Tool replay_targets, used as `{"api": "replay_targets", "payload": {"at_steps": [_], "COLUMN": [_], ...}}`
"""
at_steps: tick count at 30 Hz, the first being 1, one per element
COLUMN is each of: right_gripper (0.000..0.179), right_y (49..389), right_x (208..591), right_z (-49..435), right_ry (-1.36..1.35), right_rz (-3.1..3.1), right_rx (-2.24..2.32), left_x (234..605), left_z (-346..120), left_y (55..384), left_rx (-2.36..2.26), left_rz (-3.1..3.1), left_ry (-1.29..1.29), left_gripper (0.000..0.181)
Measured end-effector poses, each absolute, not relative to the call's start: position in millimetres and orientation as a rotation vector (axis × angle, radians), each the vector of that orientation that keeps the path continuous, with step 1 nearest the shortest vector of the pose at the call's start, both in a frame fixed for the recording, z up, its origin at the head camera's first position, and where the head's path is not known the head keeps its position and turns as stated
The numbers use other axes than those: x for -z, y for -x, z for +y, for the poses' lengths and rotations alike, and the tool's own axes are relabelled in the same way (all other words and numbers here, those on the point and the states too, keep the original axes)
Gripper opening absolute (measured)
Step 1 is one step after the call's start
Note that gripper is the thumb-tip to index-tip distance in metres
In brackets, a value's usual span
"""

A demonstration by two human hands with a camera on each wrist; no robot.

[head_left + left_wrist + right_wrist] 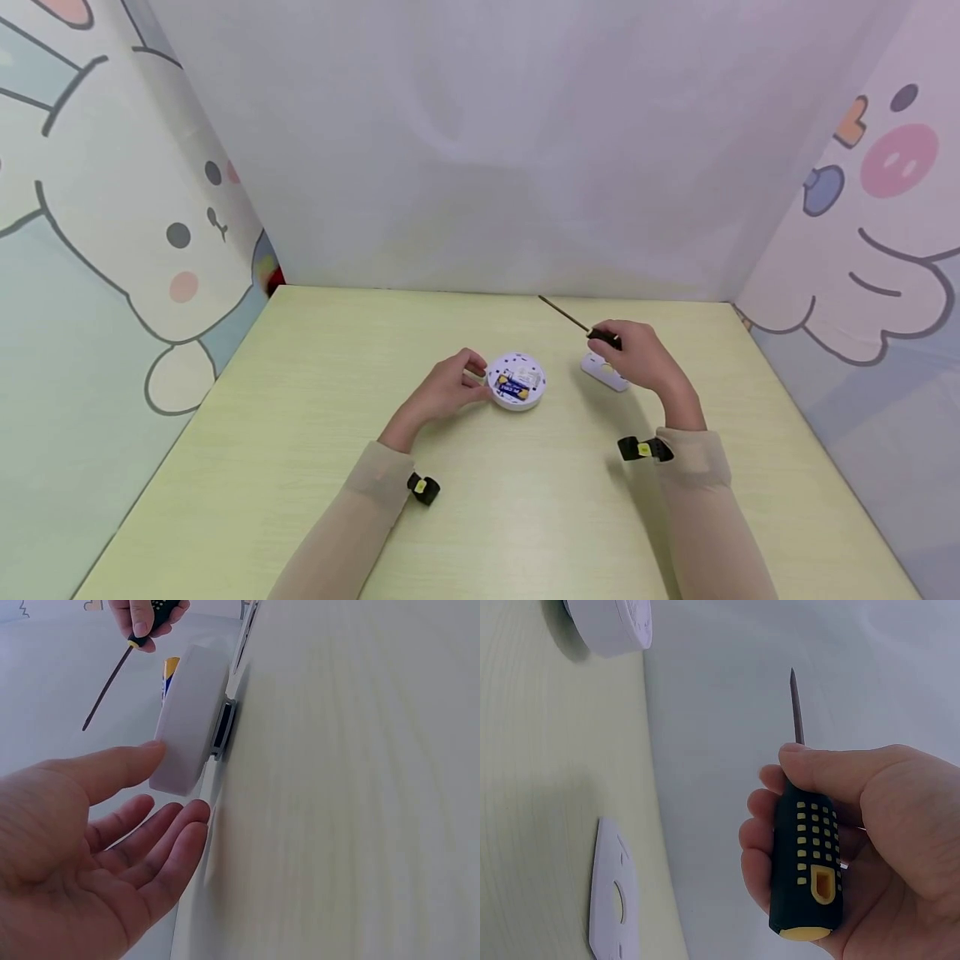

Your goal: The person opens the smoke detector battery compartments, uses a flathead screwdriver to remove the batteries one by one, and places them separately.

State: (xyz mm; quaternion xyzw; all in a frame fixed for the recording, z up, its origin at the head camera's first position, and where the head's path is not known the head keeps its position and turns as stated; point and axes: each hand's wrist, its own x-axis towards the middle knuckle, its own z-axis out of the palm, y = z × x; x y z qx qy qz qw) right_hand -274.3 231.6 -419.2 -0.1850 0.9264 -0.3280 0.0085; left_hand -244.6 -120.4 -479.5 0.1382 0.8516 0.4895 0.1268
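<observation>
A round white device [522, 363] lies face up near the table's middle, a blue-and-yellow battery [512, 388] showing in it. My left hand [448, 387] is at its left side. In the left wrist view the thumb [124, 766] touches the device's rim, while the other fingers bend loosely and hold nothing. Raised above the table on the right, my right hand [639, 360] grips a screwdriver [806, 847] by its dark green and yellow handle. The thin shaft points up and to the left, its tip touching nothing. Below this hand lies a white oblong plate [613, 892] with a curved cutout.
The pale wooden table [315, 350] ends at a plain white backdrop [480, 167]. Cartoon-printed panels stand along its left [135, 200] and right [862, 200] sides. A dark piece with a grey rim [223, 727] shows under the device in the left wrist view.
</observation>
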Motion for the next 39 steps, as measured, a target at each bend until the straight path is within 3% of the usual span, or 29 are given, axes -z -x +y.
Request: {"api": "replay_targets", "payload": {"at_steps": [7, 14, 28, 39], "right_gripper": [0.016, 0.017, 0.017, 0.022], "right_y": [274, 275, 275, 275], "right_x": [419, 419, 420, 420], "right_z": [232, 233, 231, 230], "right_ry": [0.587, 0.587, 0.6, 0.601], "right_rz": [2.899, 2.907, 2.918, 2.918], "right_rx": [1.026, 1.019, 1.003, 1.0], "left_x": [479, 479, 481, 482], "left_z": [-120, -119, -116, -106], "left_y": [245, 246, 245, 240], "left_rx": [-1.4, -1.391, -1.393, -1.436], "left_rz": [2.512, 2.517, 2.457, 2.438], "left_ry": [-0.4, -0.414, -0.498, -0.477], "left_gripper": [0.03, 0.033, 0.074, 0.088]}}
